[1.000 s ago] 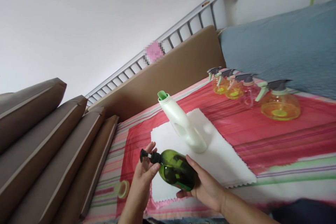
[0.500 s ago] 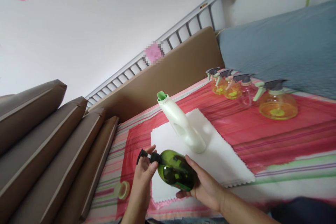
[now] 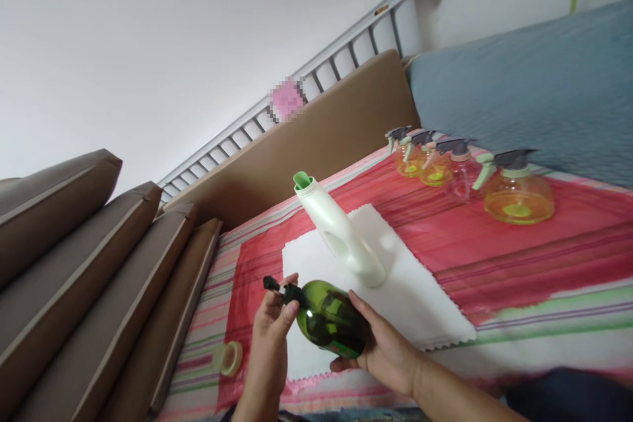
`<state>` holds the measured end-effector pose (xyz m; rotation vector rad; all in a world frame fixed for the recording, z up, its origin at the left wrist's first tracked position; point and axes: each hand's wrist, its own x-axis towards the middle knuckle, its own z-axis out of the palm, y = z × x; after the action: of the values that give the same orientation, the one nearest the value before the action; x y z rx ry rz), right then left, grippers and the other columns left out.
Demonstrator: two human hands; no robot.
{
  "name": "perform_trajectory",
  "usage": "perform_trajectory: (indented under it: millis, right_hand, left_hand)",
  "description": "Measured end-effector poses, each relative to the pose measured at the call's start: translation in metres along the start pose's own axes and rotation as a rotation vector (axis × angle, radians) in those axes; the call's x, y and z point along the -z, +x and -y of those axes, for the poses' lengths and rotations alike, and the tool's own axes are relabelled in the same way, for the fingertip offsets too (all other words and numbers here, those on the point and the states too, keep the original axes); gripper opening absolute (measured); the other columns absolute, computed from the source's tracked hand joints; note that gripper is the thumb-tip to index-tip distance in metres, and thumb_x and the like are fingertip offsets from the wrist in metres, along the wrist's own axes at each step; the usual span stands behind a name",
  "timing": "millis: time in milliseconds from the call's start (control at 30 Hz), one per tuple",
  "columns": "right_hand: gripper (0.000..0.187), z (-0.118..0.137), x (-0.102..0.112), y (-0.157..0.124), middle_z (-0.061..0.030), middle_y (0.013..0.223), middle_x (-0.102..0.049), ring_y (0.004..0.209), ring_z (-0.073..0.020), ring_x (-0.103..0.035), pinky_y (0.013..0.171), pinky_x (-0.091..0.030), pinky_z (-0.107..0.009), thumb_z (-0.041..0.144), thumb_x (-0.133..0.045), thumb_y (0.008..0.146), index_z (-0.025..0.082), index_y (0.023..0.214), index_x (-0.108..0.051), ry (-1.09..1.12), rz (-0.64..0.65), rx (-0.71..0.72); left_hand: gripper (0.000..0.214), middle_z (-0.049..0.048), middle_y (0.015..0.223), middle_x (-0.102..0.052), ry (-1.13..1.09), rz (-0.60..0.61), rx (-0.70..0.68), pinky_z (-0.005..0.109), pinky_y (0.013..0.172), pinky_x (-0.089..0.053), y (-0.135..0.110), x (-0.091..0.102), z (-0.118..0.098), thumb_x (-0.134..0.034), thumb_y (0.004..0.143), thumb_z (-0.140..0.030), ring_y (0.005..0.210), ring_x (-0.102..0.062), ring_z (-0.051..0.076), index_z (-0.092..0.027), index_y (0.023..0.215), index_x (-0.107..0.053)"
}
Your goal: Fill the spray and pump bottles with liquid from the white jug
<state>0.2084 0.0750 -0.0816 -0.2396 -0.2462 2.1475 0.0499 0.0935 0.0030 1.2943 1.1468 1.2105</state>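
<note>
A dark green pump bottle (image 3: 329, 320) lies tilted in my right hand (image 3: 383, 349), which cups its base from below. My left hand (image 3: 271, 326) pinches the bottle's black pump head (image 3: 279, 290) at the neck, fingers closed around it. Just beyond, a white jug with a green spout (image 3: 336, 231) stands open on a white cloth (image 3: 420, 303). A pale cap (image 3: 229, 357) lies on the striped bedcover to the left of my left hand.
Several orange trigger spray bottles (image 3: 514, 188) stand at the back right on the red striped cover (image 3: 519, 250). A blue pillow (image 3: 524, 86) lies behind them. Brown cushions (image 3: 99, 277) lean at the left, with a brown headboard (image 3: 326, 138) and metal rail behind.
My left hand has turned the black pump head slightly; the bottle stays in nearly the same place. The view has drifted a little.
</note>
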Motion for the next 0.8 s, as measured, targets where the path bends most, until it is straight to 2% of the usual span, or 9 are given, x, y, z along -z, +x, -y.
perform_trajectory:
  millis: [133,300,367,433,500,567,633,700,800]
  right_hand:
    - [0.050,0.001,0.000,0.000,-0.0118,0.100,-0.071,0.084,-0.0252,-0.066,0.062,-0.054,-0.041,0.052,-0.041,0.087,0.015,0.117,-0.056,-0.010,0.001,0.010]
    - [0.049,-0.001,-0.002,-0.001,-0.0124,0.102,-0.071,0.086,-0.0260,-0.066,0.063,-0.054,-0.041,0.051,-0.042,0.088,0.014,0.117,-0.056,-0.012,-0.007,-0.006]
    - [0.048,-0.001,-0.003,-0.001,-0.0125,0.103,-0.071,0.088,-0.0265,-0.066,0.063,-0.054,-0.041,0.050,-0.042,0.087,0.014,0.116,-0.056,-0.008,-0.012,-0.007]
    - [0.049,-0.001,-0.001,-0.001,-0.0128,0.102,-0.071,0.087,-0.0271,-0.066,0.060,-0.054,-0.040,0.051,-0.042,0.087,0.014,0.117,-0.056,-0.009,-0.008,-0.015]
    - [0.053,-0.001,0.000,0.000,-0.0131,0.099,-0.072,0.084,-0.0283,-0.067,0.056,-0.053,-0.038,0.054,-0.042,0.086,0.014,0.119,-0.055,-0.013,0.015,-0.043]
    - [0.057,-0.001,0.002,0.000,-0.0134,0.097,-0.072,0.081,-0.0294,-0.068,0.054,-0.052,-0.037,0.057,-0.040,0.085,0.014,0.120,-0.053,-0.016,0.046,-0.082]
    - [0.058,-0.001,0.002,0.001,-0.0138,0.097,-0.072,0.081,-0.0297,-0.068,0.054,-0.052,-0.036,0.059,-0.039,0.085,0.015,0.121,-0.053,-0.018,0.062,-0.098]
    - [0.057,-0.001,0.002,0.001,-0.0142,0.099,-0.071,0.083,-0.0292,-0.068,0.057,-0.052,-0.037,0.058,-0.040,0.085,0.014,0.120,-0.053,-0.034,0.059,-0.073]
    - [0.056,-0.002,0.000,0.000,-0.0151,0.101,-0.071,0.085,-0.0285,-0.067,0.061,-0.052,-0.039,0.056,-0.042,0.085,0.014,0.120,-0.054,-0.074,0.043,-0.029]
  left_hand:
    - [0.053,0.0104,0.130,-0.055,-0.015,0.090,0.036,0.040,0.101,-0.035,-0.002,0.000,-0.004,-0.074,0.066,-0.036,0.125,-0.041,0.029,-0.023,0.116,-0.060]
    - [0.047,0.0133,0.113,-0.065,0.036,-0.125,-0.021,0.039,0.091,-0.043,-0.002,-0.008,-0.005,-0.077,0.060,-0.040,0.108,-0.055,0.031,-0.016,0.100,-0.068]
    - [0.043,0.0128,0.108,-0.066,0.077,-0.146,-0.033,0.038,0.088,-0.043,-0.001,-0.009,-0.004,-0.075,0.062,-0.038,0.101,-0.058,0.028,-0.015,0.098,-0.068]
    - [0.040,0.0115,0.107,-0.066,0.095,-0.093,-0.045,0.036,0.087,-0.043,-0.001,-0.006,-0.004,-0.073,0.067,-0.036,0.098,-0.059,0.026,-0.016,0.101,-0.067]
    - [0.039,0.0107,0.106,-0.066,0.093,0.020,-0.036,0.035,0.086,-0.043,-0.002,-0.001,-0.007,-0.069,0.071,-0.034,0.097,-0.059,0.025,-0.017,0.106,-0.065]
    - [0.040,0.0110,0.112,-0.064,0.091,0.143,-0.016,0.035,0.088,-0.043,-0.002,0.003,-0.011,-0.067,0.074,-0.033,0.103,-0.056,0.026,-0.018,0.111,-0.063]
    - [0.043,0.0110,0.123,-0.059,0.095,0.197,-0.011,0.036,0.092,-0.041,-0.002,0.004,-0.014,-0.066,0.075,-0.032,0.114,-0.050,0.028,-0.020,0.115,-0.060]
    - [0.044,0.0103,0.127,-0.056,0.095,0.146,-0.051,0.036,0.095,-0.039,-0.002,0.003,-0.014,-0.068,0.072,-0.034,0.121,-0.044,0.029,-0.021,0.114,-0.061]
    - [0.038,0.0111,0.113,-0.064,0.087,-0.012,-0.090,0.036,0.089,-0.043,0.000,-0.001,-0.009,-0.074,0.065,-0.035,0.111,-0.053,0.030,-0.019,0.098,-0.067]
